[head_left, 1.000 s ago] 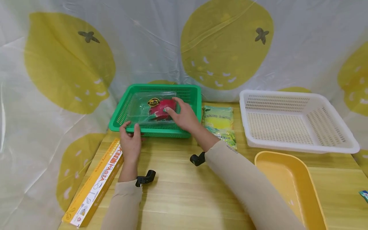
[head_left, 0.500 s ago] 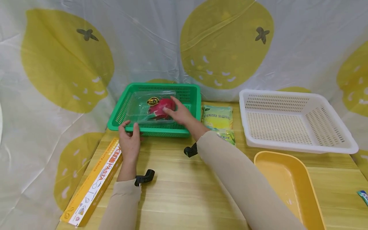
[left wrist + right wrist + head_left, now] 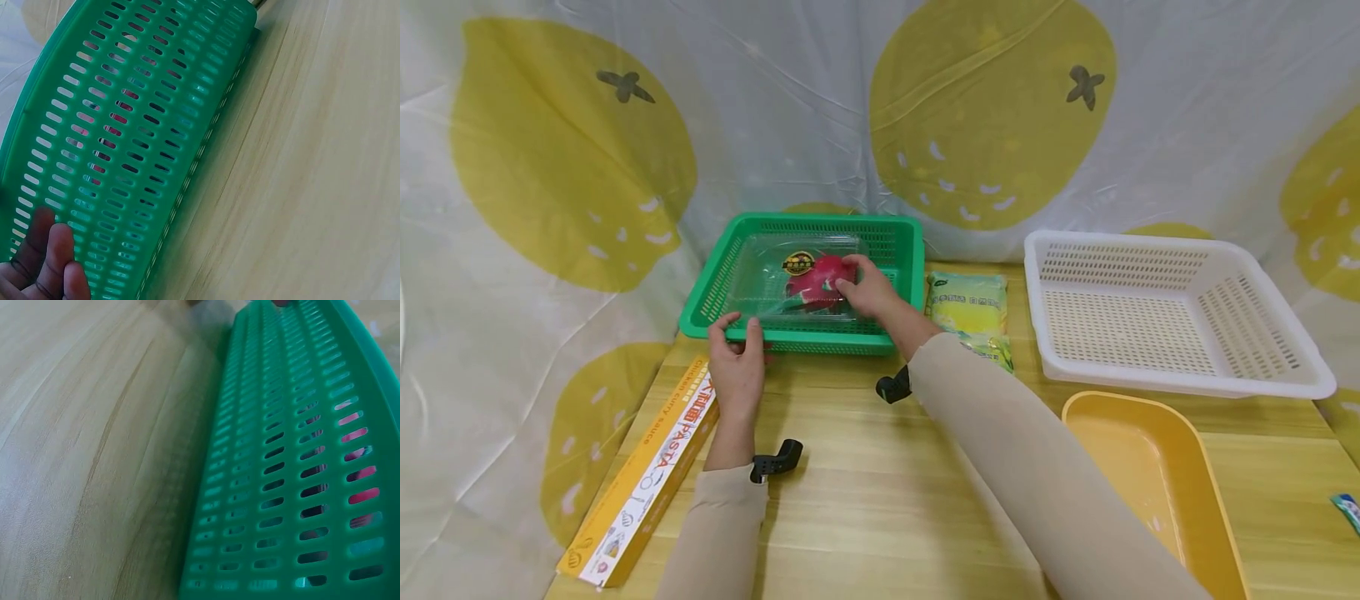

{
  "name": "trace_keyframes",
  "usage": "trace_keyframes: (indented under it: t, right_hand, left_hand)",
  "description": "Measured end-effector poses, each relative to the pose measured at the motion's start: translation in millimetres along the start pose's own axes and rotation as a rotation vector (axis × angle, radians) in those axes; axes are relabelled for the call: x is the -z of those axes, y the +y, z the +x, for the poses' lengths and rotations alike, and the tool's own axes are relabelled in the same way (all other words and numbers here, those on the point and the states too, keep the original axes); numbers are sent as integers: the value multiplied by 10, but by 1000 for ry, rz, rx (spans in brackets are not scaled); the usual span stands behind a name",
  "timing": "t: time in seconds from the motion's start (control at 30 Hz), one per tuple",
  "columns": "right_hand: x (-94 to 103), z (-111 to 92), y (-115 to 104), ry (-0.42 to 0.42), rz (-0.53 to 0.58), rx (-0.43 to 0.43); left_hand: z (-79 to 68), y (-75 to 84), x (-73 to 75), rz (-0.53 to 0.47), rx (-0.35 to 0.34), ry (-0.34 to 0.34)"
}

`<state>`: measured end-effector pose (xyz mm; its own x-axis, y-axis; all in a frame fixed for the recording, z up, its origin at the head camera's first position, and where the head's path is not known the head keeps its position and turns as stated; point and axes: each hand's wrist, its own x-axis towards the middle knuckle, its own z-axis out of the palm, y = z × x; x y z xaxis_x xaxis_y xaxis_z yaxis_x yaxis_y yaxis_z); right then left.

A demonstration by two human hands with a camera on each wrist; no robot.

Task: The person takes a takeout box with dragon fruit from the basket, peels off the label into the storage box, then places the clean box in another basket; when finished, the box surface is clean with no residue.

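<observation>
2 hands at work. Left hand (image 3: 737,371) — gripping the front rim of the green basket (image 3: 827,341), fingers (image 3: 60,240) against its slotted outer wall. Right hand (image 3: 874,292) — holding the clear container (image 3: 760,265) by its right end. Container lies within the basket; a red item (image 3: 820,279) shows through the plastic. Yellow-green packet (image 3: 968,307) just right of basket, pasta box (image 3: 643,483) near its front-left corner.

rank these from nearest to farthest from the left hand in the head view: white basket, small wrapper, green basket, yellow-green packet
1. Green basket: the left hand is at its front rim.
2. Yellow-green packet: just right of the green basket.
3. White basket: farther right.
4. Small wrapper: at the far right edge.
</observation>
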<state>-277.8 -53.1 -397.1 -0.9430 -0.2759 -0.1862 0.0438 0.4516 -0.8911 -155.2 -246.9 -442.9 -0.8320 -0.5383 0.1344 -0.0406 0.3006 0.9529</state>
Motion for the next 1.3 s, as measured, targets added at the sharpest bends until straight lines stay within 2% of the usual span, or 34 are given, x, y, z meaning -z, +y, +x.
trace_keyframes:
  t: [0.17, 0.33, 0.63, 1.03, 1.3]
  right_hand:
    - [9, -15, -9, -4, 43, -14]
    - [10, -42, -4, -14, 52, -25]
    - [71, -124, -20, -28, 65, 19]
    - [231, -331, -186, 42, 67, 30]
    - [452, -518, -278, 25, 223, 0]
  left_hand:
    - [-1, 4, -13, 0, -20, 7]
    - [-7, -15, -11, 13, -9, 7]
    - [-26, -12, -5, 14, 3, -4]
    - [-33, -4, 0, -5, -9, 0]
    - [-32, 49, -15, -49, -6, -9]
